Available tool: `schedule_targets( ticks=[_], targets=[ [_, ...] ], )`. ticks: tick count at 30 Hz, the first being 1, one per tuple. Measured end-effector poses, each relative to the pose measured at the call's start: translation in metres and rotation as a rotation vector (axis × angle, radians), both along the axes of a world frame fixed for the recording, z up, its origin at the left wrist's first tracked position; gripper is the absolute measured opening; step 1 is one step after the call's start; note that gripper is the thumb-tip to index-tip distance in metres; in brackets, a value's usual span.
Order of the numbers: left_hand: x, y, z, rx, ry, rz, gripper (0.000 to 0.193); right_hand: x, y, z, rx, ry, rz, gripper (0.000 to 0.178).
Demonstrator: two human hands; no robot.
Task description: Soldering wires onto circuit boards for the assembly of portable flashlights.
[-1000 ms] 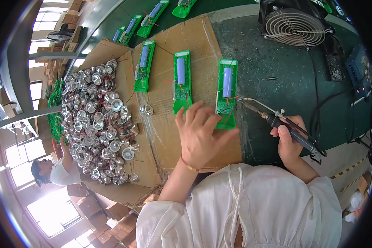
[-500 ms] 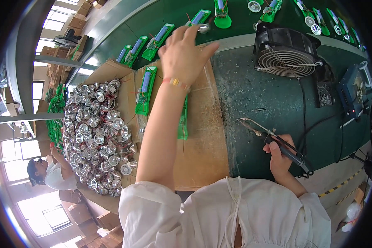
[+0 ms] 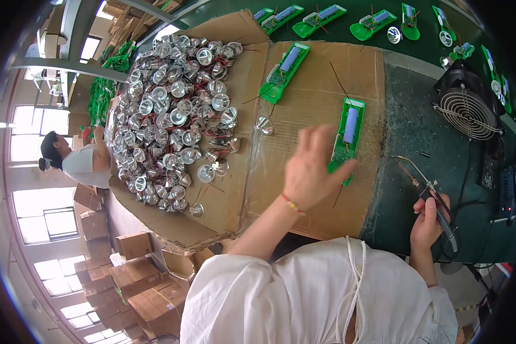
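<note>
My left hand (image 3: 311, 172) hovers over the cardboard sheet (image 3: 304, 215) with its fingers apart and nothing in them. Just right of it lies a green plastic housing (image 3: 339, 155) with a blue cylindrical battery (image 3: 351, 125), a small circuit board and loose wires; my thumb overlaps its lower end. Farther back on the cardboard is a second green housing (image 3: 273, 92) with a battery. A single silver reflector cup (image 3: 264, 125) sits left of my hand. In my right hand (image 3: 427, 223) is a soldering iron (image 3: 438, 215), its tip pointing away to the left above the green bench.
Many silver reflector cups (image 3: 160, 114) with red wires are heaped at left. Several green housings (image 3: 321, 20) line the far side. A black fan (image 3: 467, 109) and a blue soldering station (image 3: 507, 192) stand at right. Another person (image 3: 83, 157) sits at far left.
My left hand has come back from the far row of housings to the near cardboard. The view has swung leftward, showing more of the reflector heap. My right hand keeps hold of the soldering iron.
</note>
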State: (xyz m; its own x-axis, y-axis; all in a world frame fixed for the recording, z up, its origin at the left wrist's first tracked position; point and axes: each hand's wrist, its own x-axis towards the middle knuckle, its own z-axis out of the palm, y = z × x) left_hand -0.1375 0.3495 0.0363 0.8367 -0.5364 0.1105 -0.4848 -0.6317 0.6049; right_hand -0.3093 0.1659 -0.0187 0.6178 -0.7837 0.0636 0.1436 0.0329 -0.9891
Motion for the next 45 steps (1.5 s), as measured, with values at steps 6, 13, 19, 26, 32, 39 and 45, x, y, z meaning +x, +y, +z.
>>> schedule_targets(
  ticks=[6,13,19,26,32,39,45],
  targets=[
    [0.083,0.068,0.005,0.122,-0.338,0.545,0.025,-0.004,0.01,0.001,-0.011,0.003,0.0,0.02],
    [0.105,0.072,-0.016,-0.459,-0.022,0.389,0.014,0.005,0.023,0.019,-0.039,0.001,0.085,0.022],
    [0.003,0.044,0.002,-0.411,0.626,0.187,0.012,0.011,0.035,0.024,-0.173,0.084,0.264,0.021],
    [-0.01,0.018,-0.024,-0.241,0.045,0.0,0.008,0.029,0.043,0.025,-0.343,0.09,0.311,0.017],
    [-0.01,0.017,-0.023,-0.224,0.109,-0.014,0.007,0.031,0.045,0.025,-0.278,0.118,0.305,0.017],
    [-0.01,0.015,-0.022,-0.225,0.162,-0.002,0.008,0.03,0.048,0.02,-0.171,0.113,0.279,0.018],
    [-0.008,0.017,-0.022,-0.217,0.155,-0.009,0.008,0.026,0.047,0.021,-0.053,0.028,0.221,0.015]
  ],
)
